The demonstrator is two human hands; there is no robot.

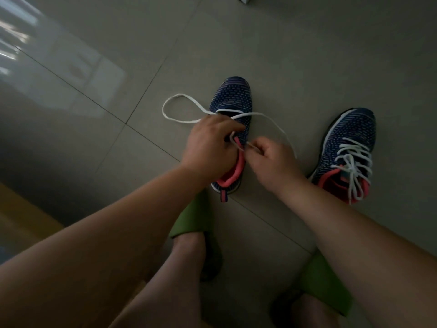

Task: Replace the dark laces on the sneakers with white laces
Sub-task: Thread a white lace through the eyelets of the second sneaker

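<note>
Sneakers stand side by side on the tiled floor [283,55], toes pointing away from the person, and they tell most of the progress. The right-hand sneaker [347,147], nearer the floor's right edge, is already laced in white all the way up, its loose ends trailing over the pink collar; that shoe looks finished. The left-hand sneaker [233,107] is only begun: a white lace [179,120] crosses its lowest eyelets, one end looping out over the floor to the left, the other arcing right between the two shoes. No dark lace shows anywhere. The upper rows are unthreaded, and tying comes after that.

Both hands meet over the middle of this sneaker. The left hand [208,145] lies on the shoe's left side, fingers curled in at the tongue, seemingly holding the eyelet edge and a bit of lace, though the exact grip is hidden. The right hand [269,159] is just beside it, thumb and forefinger pinching the lace tip [250,145] right at the eyelet row. Green slippers [189,218] sit on the near floor.
</note>
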